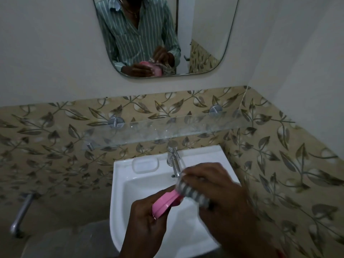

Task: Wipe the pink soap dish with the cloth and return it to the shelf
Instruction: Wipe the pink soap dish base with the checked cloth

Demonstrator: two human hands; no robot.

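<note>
The left hand (149, 218) grasps the pink soap dish (165, 202) by its lower end, holding it tilted on edge above the basin of the white washbasin (122, 192). The right hand (214, 190) is clenched around a grey-and-white checked cloth (188, 191), which is pressed against the upper end of the soap dish. Both hands are positioned over the middle of the basin, near its front edge.

A chrome tap (174, 161) stands at the rear edge of the washbasin, just behind the right hand. A moulded soap recess (145, 164) occupies the rear left corner of the washbasin.

A glass shelf (167, 129) is fixed to the leaf-patterned tile wall (279, 155) above the tap, carried on chrome brackets (115, 122). The soap dish is well apart from the shelf.

A mirror (204, 34) hangs on the wall above the shelf. It reflects a striped shirt and both hands with the pink dish and cloth. A chrome pipe (21, 215) projects from the wall at the lower left.
</note>
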